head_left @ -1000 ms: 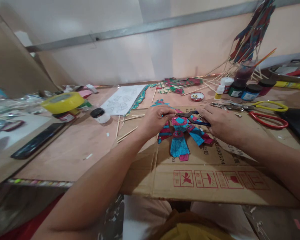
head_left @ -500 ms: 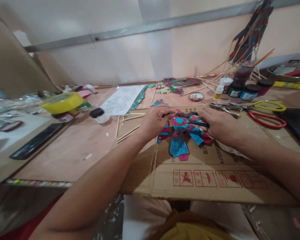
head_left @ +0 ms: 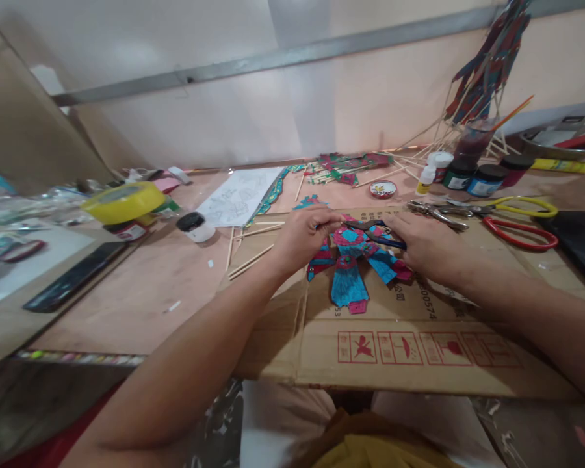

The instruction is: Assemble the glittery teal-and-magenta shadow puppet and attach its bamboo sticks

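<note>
A blue and pink jointed paper figure (head_left: 350, 286) lies on a flattened cardboard sheet (head_left: 316, 351). My right hand (head_left: 422, 239) is closed round the blue handles of a pair of pliers (head_left: 389, 241), whose dark jaws point left over the top of the figure. My left hand (head_left: 308, 235) pinches at the figure's upper left edge, close to the jaw tips. What its fingertips hold is too small to make out. Another blue and pink paper piece (head_left: 312, 201) shows just behind my left hand.
Silver pliers (head_left: 439, 214), red-and-yellow-handled scissors (head_left: 519, 224) and a black phone (head_left: 578, 244) lie to the right. Paint jars (head_left: 485, 181) and a glue bottle (head_left: 425, 180) stand behind. Thin wooden sticks (head_left: 251, 261), a drawing sheet (head_left: 244, 195) and yellow tape (head_left: 121, 201) are on the left.
The view has shifted very slightly. Both hands and the pliers stay at nearly the same spot over the paper figure.
</note>
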A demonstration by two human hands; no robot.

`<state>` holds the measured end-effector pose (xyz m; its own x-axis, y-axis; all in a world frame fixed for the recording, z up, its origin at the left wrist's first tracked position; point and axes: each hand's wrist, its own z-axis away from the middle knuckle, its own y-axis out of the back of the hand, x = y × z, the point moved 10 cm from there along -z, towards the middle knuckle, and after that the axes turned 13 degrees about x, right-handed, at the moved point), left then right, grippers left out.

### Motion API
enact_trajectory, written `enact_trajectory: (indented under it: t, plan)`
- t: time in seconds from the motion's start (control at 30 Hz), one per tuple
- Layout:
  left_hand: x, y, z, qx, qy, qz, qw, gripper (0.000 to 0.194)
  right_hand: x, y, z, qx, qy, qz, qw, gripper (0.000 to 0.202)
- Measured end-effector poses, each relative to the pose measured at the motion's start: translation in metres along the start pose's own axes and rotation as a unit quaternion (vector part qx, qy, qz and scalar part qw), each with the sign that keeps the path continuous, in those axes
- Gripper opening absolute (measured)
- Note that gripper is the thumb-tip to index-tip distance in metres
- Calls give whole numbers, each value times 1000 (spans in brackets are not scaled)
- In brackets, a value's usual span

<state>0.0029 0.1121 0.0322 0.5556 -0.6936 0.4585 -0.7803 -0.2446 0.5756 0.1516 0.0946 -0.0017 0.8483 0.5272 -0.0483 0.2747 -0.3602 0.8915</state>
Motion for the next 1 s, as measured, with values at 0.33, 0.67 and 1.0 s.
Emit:
enact_trajectory:
  t: [0.33, 0.67, 1.0]
  plan:
    - [10, 5, 0, 22, -40, -3, 999, 16, -1, 0, 3, 6, -17, -6, 1000, 43]
    - [1, -3, -1, -29, -15, 6, 999, 19, 2, 4, -2, 10, -22, 17, 1000, 34]
    - [3, 0, -1, -11, -27, 17, 999, 16, -5, 10, -2, 26, 1, 5, 1000, 32]
